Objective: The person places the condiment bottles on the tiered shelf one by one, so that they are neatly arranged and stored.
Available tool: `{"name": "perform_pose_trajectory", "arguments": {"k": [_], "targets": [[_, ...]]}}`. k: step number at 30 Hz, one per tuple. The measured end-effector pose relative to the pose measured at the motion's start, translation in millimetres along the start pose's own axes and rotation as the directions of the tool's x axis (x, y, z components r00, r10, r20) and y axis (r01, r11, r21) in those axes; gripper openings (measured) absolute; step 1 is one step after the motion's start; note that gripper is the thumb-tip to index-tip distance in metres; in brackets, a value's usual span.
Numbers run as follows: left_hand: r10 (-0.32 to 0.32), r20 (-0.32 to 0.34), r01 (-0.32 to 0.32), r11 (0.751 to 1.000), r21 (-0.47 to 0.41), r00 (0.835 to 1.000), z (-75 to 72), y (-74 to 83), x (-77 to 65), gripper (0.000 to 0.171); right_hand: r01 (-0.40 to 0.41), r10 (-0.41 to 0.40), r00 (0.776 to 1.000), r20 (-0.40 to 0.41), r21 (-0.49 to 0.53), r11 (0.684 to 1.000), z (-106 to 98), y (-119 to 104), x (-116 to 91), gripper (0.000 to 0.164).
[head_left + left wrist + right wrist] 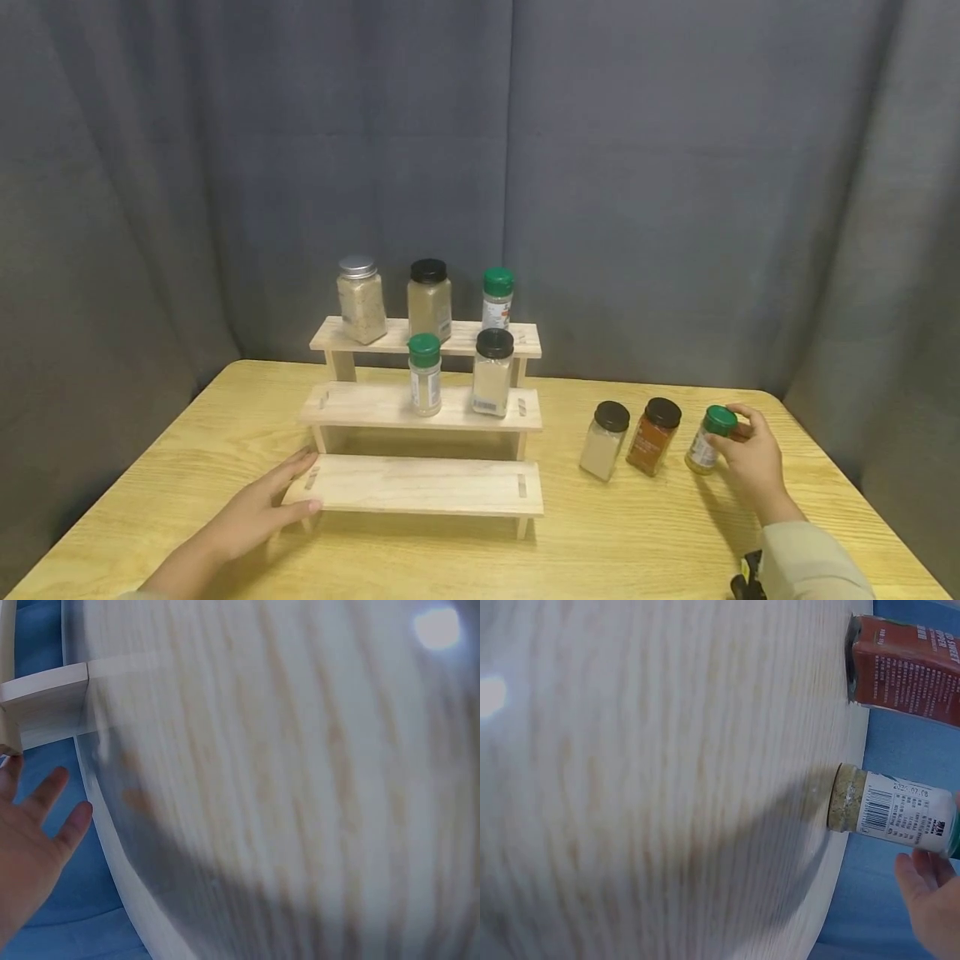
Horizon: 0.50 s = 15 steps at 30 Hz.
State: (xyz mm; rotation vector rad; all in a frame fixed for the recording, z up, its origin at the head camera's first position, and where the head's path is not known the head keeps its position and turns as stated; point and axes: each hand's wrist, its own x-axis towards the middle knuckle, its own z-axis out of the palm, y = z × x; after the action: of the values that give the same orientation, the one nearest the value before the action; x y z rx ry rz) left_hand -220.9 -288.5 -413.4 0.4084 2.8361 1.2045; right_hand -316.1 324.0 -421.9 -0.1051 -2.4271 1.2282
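Observation:
My right hand [752, 458] holds a green-capped spice jar [703, 450] by its upper part, thumb and fingers about the cap. In the right wrist view that jar [891, 808] shows a barcode label and yellowish-brown contents, its base at the tabletop. My left hand [251, 510] rests at the left end of the lowest step of a three-step wooden rack [420, 485], thumb by the front edge. In the left wrist view its fingers are spread and fairly straight. Left of the held jar stand a black-capped jar of red-brown powder [651, 442] and a black-capped pale jar [602, 446].
On the rack's top step are a silver-lidded jar [363, 308], a black-capped jar [430, 310] and a green-capped jar [497, 304]. The middle step bears a green-capped jar [426, 383] and a black-capped jar [492, 379]. A grey curtain [600, 208] hangs behind the wooden table [600, 542].

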Motion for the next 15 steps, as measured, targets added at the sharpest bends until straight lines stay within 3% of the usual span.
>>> {"name": "perform_pose_trajectory", "arguments": {"k": [9,15], "targets": [[0.021,0.001,-0.021,1.000,0.004,1.000,-1.0,-3.4,0.2,0.068,-0.069,0.069,0.997,0.038,0.012,0.998,-2.7,-25.8,-9.7,0.061],[0.019,0.000,-0.019,1.000,0.002,1.000,-0.6,-1.0,-0.4,0.067,-0.084,0.084,0.996,0.010,-0.028,0.996,-6.5,-29.6,-12.5,0.061]]}}
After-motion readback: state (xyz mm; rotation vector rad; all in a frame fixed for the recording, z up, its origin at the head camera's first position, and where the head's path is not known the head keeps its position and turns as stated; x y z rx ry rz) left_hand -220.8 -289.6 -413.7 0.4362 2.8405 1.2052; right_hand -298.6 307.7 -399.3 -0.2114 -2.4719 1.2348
